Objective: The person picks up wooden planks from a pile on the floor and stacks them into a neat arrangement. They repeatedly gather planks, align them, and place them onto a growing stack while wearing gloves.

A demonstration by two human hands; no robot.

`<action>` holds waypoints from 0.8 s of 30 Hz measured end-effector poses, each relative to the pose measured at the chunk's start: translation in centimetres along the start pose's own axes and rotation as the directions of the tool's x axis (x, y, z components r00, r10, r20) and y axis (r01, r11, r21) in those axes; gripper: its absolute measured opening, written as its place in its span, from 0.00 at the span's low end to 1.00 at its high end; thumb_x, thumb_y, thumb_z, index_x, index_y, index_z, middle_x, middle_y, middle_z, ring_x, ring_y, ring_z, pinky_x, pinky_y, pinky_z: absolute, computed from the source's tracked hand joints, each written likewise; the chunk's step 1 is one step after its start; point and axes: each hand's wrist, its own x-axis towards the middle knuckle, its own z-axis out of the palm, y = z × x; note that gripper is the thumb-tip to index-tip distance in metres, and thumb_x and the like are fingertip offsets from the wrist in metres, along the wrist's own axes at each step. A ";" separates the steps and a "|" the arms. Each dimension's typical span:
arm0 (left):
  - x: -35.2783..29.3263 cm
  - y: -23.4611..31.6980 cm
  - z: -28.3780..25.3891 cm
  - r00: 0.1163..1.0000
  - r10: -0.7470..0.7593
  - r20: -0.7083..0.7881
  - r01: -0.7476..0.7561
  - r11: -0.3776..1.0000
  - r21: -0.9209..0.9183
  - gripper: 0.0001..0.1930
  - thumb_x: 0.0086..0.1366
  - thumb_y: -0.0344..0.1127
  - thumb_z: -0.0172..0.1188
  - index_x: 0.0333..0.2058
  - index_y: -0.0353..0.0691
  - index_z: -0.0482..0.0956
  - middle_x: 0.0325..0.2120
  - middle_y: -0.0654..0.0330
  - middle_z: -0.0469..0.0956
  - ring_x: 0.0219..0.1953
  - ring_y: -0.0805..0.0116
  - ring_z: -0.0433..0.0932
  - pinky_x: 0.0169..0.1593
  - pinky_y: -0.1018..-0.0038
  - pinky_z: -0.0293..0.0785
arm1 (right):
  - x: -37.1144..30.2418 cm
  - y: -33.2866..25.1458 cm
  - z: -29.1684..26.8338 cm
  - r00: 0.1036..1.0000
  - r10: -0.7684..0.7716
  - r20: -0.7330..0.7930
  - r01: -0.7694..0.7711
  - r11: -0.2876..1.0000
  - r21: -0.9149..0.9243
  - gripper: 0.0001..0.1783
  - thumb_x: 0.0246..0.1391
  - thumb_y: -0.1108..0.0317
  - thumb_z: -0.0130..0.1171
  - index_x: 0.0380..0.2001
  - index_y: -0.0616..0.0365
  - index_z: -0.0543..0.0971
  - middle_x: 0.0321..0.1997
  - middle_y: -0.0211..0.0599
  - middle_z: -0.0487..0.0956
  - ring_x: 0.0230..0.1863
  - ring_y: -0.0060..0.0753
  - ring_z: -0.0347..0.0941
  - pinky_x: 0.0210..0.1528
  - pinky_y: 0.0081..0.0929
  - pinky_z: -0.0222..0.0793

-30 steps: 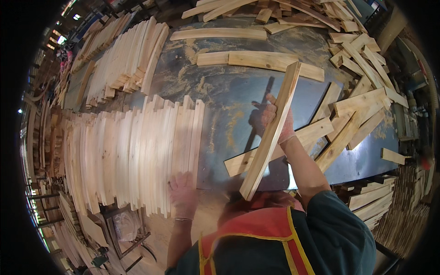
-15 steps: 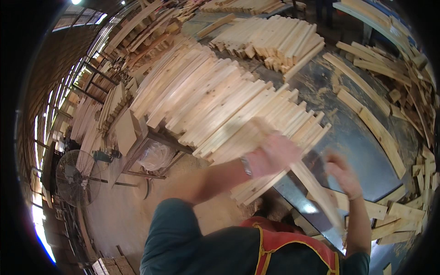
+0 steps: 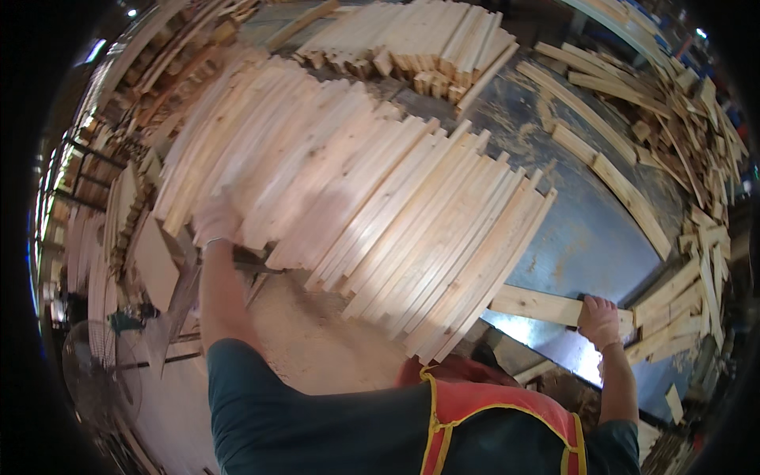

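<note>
The left hand (image 3: 215, 218) lies flat and open on the near end of the slat row (image 3: 372, 198). The right hand (image 3: 599, 319) grips a single board (image 3: 538, 305) lying on the metal table (image 3: 586, 229).

The left hand (image 3: 215, 218) is reaching far up and out, its arm almost straight, fingers lying flat and spread. The right hand (image 3: 599, 318) is staying lower, arm bent, fingers curling down in a grip.

I see bare metal table (image 3: 590, 229) past my right hand (image 3: 599, 318), room to move there. The big row of slats (image 3: 380, 198) blocks the left, loose boards (image 3: 697, 150) crowd the right
</note>
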 end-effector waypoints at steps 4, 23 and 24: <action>-1.5 -1.2 -1.2 0.985 -0.169 0.030 0.170 0.985 -0.023 0.25 0.73 0.46 0.55 0.67 0.50 0.73 0.62 0.51 0.78 0.62 0.45 0.78 0.61 0.50 0.76 | -4.1 0.5 -5.3 0.980 0.150 0.127 -0.163 0.981 0.100 0.42 0.36 0.58 0.74 0.60 0.52 0.77 0.54 0.49 0.79 0.58 0.56 0.76 0.63 0.45 0.73; -40.8 24.7 5.8 0.544 0.281 0.791 0.760 -0.565 -0.322 0.23 0.73 0.59 0.64 0.54 0.47 0.81 0.44 0.63 0.84 0.42 0.61 0.82 0.43 0.64 0.78 | 3.8 -21.1 -6.9 0.981 -0.126 0.146 -0.120 0.192 0.974 0.54 0.62 0.31 0.61 0.68 0.71 0.64 0.53 0.59 0.84 0.55 0.51 0.82 0.60 0.40 0.74; -42.8 25.5 5.2 0.591 0.319 0.741 0.753 -0.548 -0.364 0.23 0.74 0.57 0.63 0.56 0.47 0.80 0.48 0.61 0.83 0.45 0.60 0.83 0.47 0.64 0.79 | 4.6 -19.9 -6.2 0.983 -0.108 0.149 -0.129 0.174 0.976 0.56 0.59 0.29 0.62 0.69 0.70 0.63 0.61 0.64 0.80 0.63 0.57 0.78 0.66 0.42 0.70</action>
